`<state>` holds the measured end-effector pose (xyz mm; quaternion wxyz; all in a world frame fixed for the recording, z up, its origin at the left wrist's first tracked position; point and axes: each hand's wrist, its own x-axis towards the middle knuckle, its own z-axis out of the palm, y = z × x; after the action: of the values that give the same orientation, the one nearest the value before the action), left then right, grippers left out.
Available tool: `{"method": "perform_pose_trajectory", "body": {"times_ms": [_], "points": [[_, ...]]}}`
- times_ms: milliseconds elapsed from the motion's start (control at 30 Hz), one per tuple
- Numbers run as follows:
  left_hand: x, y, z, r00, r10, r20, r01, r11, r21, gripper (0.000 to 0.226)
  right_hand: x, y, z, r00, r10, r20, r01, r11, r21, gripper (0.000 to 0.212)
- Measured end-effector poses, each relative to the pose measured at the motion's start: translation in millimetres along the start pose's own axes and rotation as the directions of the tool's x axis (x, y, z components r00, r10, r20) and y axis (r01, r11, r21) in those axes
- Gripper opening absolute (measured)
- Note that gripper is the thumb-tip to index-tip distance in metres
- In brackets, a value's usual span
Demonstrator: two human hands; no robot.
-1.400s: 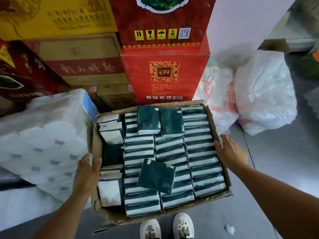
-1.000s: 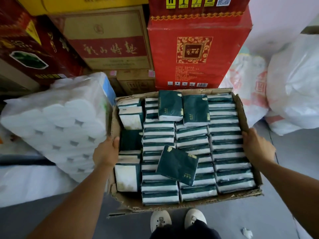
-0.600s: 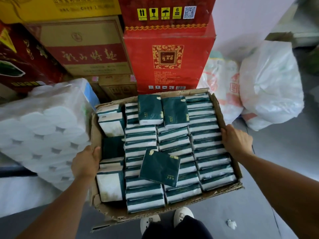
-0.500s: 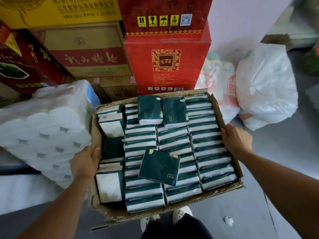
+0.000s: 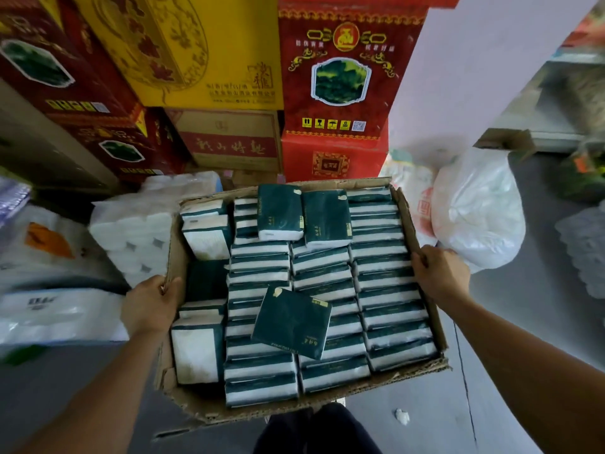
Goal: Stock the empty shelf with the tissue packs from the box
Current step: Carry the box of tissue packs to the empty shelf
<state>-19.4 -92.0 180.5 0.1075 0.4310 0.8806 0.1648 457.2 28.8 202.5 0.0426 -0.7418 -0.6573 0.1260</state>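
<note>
From my head camera, looking down, I have the cardboard box (image 5: 422,253) held between my two hands in front of my legs. My left hand (image 5: 151,308) grips the box's left wall, thumb hooked over the rim and inside, the fingers out of sight on the outer face. My right hand (image 5: 440,273) grips the right wall the same way, fingertips curled over the top edge. The tissue packs (image 5: 383,280) fill the box between my hands, dark green and white, most standing on edge in rows. One loose pack (image 5: 293,322) lies flat and tilted on top of the rows near the middle, closer to my left hand, touching neither. Two more flat packs (image 5: 280,213) lie at the far end. Left of the box sits a wrapped bundle of toilet rolls (image 5: 131,231); beyond it are stacked red and yellow cartons (image 5: 340,86); just beside my right hand is a white plastic bag (image 5: 478,208) on the grey floor (image 5: 540,322).
</note>
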Motion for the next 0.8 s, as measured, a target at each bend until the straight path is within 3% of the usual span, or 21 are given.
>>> {"method": "perform_pose_trajectory", "body": {"times_ms": [533,633,800], "points": [[-52,-40,-163,0.977,-0.188,-0.102,0.189,0.982,-0.005,0.038,6,-131,-101,0.951,-0.306,0.037,0.307,0.952,-0.019,0.023],[-71,-61,-186,0.936,-0.327,-0.132,0.321,0.945,-0.064,0.038,8,-173,-107,0.910,-0.414,0.019,0.415,0.910,-0.012,0.019],[-114,-109,-221,0.817,-0.531,-0.224,0.514,0.847,-0.132,0.045,-1,-261,-104,0.794,-0.603,0.077,0.605,0.796,-0.012,0.031]]}}
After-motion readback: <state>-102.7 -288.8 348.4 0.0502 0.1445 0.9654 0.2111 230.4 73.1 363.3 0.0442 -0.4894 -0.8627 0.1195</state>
